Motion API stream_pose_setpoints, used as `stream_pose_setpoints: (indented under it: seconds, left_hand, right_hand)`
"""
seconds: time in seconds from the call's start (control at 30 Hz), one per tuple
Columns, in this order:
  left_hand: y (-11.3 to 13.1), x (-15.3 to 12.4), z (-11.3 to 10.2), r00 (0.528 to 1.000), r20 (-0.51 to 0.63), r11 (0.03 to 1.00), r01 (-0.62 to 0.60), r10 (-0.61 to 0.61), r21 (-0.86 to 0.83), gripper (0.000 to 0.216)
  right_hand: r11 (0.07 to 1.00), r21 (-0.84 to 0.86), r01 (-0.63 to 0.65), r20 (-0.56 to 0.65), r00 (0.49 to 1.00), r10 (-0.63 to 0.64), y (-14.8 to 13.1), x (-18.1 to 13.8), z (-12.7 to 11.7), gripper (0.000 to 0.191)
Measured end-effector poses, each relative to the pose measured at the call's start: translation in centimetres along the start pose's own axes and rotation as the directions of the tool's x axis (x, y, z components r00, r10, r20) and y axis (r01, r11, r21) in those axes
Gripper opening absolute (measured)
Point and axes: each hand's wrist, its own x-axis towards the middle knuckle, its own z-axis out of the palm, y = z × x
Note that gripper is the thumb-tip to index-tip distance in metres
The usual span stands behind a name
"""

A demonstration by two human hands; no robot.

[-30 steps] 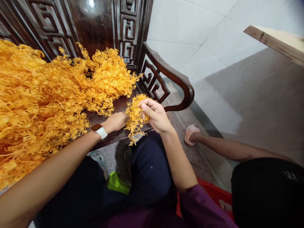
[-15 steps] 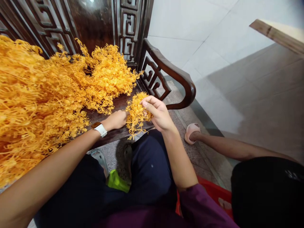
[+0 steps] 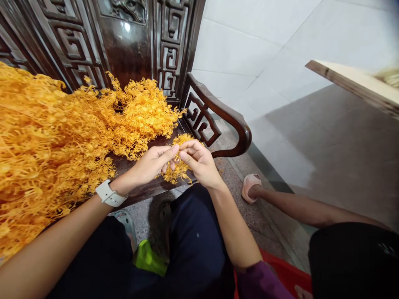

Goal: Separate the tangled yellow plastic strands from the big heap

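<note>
Small orange branching sprig tuft (image 3: 178, 167) is pinched betw. L hand (image 3: 152, 165) & R hand (image 3: 201, 162), fingers closed narrowly on it, just above seat of dark carved-wood bench (image 3: 137, 196). Large orange sprig heap (image 3: 46, 137) is piled on bench, just left of L hand. White watch (image 3: 109, 194) is worn on L wrist.

Glossy dark carved wood bench (image 3: 127, 50), matt orange sprigs (image 3: 143, 112), smooth white wall tiles (image 3: 237, 45)
</note>
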Motion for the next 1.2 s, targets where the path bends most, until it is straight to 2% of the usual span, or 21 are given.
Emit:
stream_pose_setpoints:
  seconds: [0.2,0.37,0.5,0.57,0.63,0.73,0.87,1.0,1.1,1.2]
  left_hand:
    - [1.4,-1.0,-0.7,1.000,-0.010,0.995,-0.018,0.017,-0.097,0.037]
    - [1.1,-0.9,-1.4,0.992,-0.062,0.985,-0.121,0.114,-0.120,0.027]
    - [0.6,-0.7,-1.3,0.966,-0.122,0.972,-0.235,0.229,-0.031,0.030]
    - [0.6,-0.8,-1.3,0.946,-0.163,0.960,-0.278,0.279,0.026,0.029]
    - [0.7,-0.9,-1.2,0.936,-0.196,0.956,-0.278,0.292,0.095,0.027]
    - [1.0,-1.3,-0.9,0.924,-0.233,0.942,-0.254,0.303,0.219,0.024]
    - [1.6,-1.9,-0.4,0.896,-0.253,0.876,-0.237,0.364,0.420,0.018]
    - [2.2,-2.3,0.0,0.879,-0.215,0.784,-0.240,0.426,0.572,0.010]
    - [2.2,-2.2,0.2,0.891,-0.215,0.818,-0.240,0.400,0.523,0.009]
    - [1.8,-1.8,0.3,0.943,-0.223,0.931,-0.168,0.248,0.324,0.017]
  right_hand:
    - [1.000,0.020,0.009,-0.044,0.999,-0.008,-0.4,-0.1,0.5,0.022]
    - [0.998,0.032,-0.062,-0.006,0.998,0.062,-0.2,0.0,0.7,0.027]
    - [0.995,0.041,-0.094,-0.028,0.995,0.095,-0.1,0.2,0.9,0.032]
    - [0.996,0.029,-0.087,-0.019,0.996,0.088,-0.2,0.3,1.0,0.029]
    - [0.995,0.009,-0.096,-0.020,0.995,0.096,-0.3,0.3,1.0,0.027]
    - [0.992,-0.059,-0.108,-0.038,0.994,0.106,-0.7,0.3,0.9,0.035]
    - [0.987,-0.163,-0.016,-0.090,0.996,0.001,-1.0,0.2,0.8,0.032]
    - [0.973,-0.227,0.047,-0.088,0.994,-0.068,-1.2,-0.1,0.6,0.029]
    - [0.964,-0.259,0.063,-0.072,0.994,-0.085,-1.1,-0.3,0.5,0.025]
    - [0.947,-0.314,0.074,-0.096,0.989,-0.109,-1.0,-0.3,0.5,0.019]
